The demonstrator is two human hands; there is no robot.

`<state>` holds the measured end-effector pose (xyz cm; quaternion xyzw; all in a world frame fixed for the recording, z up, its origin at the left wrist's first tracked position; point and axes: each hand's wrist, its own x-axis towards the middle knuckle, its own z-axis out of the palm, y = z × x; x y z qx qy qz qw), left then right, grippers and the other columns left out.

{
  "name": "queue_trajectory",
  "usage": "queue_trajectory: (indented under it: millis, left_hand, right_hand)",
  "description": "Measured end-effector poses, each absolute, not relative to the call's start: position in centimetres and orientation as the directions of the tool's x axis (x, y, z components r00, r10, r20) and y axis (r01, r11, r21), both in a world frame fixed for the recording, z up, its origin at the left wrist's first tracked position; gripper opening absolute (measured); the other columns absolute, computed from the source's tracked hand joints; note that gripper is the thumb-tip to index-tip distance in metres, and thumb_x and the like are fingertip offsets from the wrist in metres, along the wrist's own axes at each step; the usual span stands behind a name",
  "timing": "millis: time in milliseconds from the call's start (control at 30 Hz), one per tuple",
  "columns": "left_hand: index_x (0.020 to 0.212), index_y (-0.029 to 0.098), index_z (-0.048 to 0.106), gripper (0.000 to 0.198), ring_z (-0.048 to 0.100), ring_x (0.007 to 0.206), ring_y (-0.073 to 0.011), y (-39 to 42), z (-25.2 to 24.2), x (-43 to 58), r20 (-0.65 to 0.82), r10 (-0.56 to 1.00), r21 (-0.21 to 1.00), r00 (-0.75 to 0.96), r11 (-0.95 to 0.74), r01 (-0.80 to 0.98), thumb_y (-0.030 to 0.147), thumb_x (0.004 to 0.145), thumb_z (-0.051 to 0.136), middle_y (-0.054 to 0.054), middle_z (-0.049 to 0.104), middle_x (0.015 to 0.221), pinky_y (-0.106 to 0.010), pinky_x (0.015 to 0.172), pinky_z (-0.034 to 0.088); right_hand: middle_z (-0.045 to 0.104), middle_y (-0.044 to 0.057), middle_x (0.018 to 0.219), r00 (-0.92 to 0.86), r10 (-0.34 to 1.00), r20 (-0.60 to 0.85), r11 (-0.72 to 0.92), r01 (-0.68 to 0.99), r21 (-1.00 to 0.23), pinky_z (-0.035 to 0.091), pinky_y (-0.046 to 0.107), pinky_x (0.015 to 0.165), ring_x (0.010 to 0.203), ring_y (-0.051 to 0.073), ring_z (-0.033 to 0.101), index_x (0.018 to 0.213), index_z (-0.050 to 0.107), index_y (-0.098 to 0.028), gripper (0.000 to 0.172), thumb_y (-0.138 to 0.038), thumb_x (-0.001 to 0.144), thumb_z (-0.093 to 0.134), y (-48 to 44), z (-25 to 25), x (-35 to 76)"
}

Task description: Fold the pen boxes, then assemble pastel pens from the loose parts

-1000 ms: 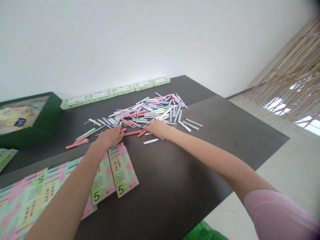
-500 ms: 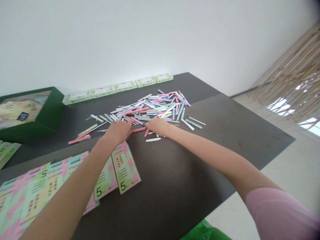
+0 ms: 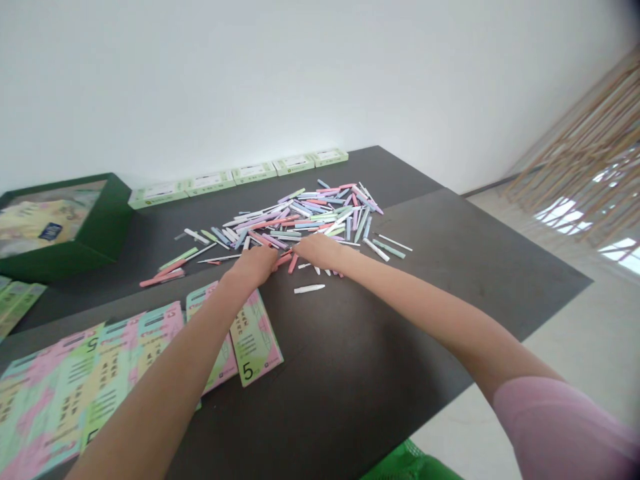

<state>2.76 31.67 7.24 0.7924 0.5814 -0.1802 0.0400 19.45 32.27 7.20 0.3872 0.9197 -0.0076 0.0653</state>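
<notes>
A pile of pastel pens (image 3: 310,213) in pink, purple, blue, green and white lies spread over the dark table (image 3: 450,253). My left hand (image 3: 256,265) rests at the pile's near edge, fingers curled over a pink pen (image 3: 286,260). My right hand (image 3: 320,251) is right beside it, almost touching, with its fingers bent down among the pens; what they hold is hidden. A single white pen (image 3: 309,289) lies just in front of both hands.
Flat pastel packs marked "5" (image 3: 255,337) lie in a row under my left arm. A dark green box (image 3: 107,227) stands at the far left, a line of pale green boxes (image 3: 210,180) along the wall. The table's edge drops off at right.
My left hand has slid right along the pile's edge until it meets my right hand. The right hand has stayed in about the same place.
</notes>
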Motion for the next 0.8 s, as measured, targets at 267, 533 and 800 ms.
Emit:
queue_trajectory:
  millis: [267, 533, 800]
  left_hand:
    - [0.116, 0.016, 0.054, 0.032, 0.069, 0.07, -0.0223, 24.7, 12.2, 0.4, 0.007, 0.923, -0.022, 0.386, -0.386, 0.922, 0.035, 0.099, 0.034, -0.007, 0.072, 0.082, -0.032, 0.064, 0.05]
    - [0.114, 0.024, 0.052, 0.019, 0.067, 0.077, -0.0194, 15.7, 13.1, -2.3, 0.51, 0.645, -0.179, 0.569, -0.567, 0.804, 0.027, 0.095, 0.049, -0.003, 0.07, 0.088, -0.029, 0.074, 0.049]
    - [0.148, 0.047, 0.024, 0.066, 0.066, 0.078, -0.0253, 12.4, 13.7, -2.6, 0.567, 0.677, -0.121, 0.469, -0.495, 0.86, 0.024, 0.093, 0.051, -0.001, 0.068, 0.087, -0.038, 0.074, 0.052]
  right_hand:
    - [0.064, 0.003, 0.077, -0.699, 0.681, 0.218, 0.732, 0.645, -0.218, 0.032, 0.023, 0.064, 0.069, 0.013, 0.057, 0.103, 0.054, -0.013, 0.026, -0.026, 0.102, 0.031, 27.7, 15.1, 22.0]
    - [0.054, -0.004, 0.069, -0.822, 0.54, 0.18, 0.819, 0.465, -0.335, 0.022, 0.022, 0.054, 0.052, 0.007, 0.037, 0.103, 0.05, -0.017, 0.016, -0.024, 0.102, 0.035, 20.7, 18.6, 22.8]
    - [0.058, -0.002, 0.072, -0.853, 0.52, 0.05, 0.854, 0.518, -0.056, 0.017, 0.025, 0.048, 0.048, 0.008, 0.039, 0.115, 0.048, -0.019, 0.029, -0.005, 0.09, 0.046, 18.8, 20.1, 22.1]
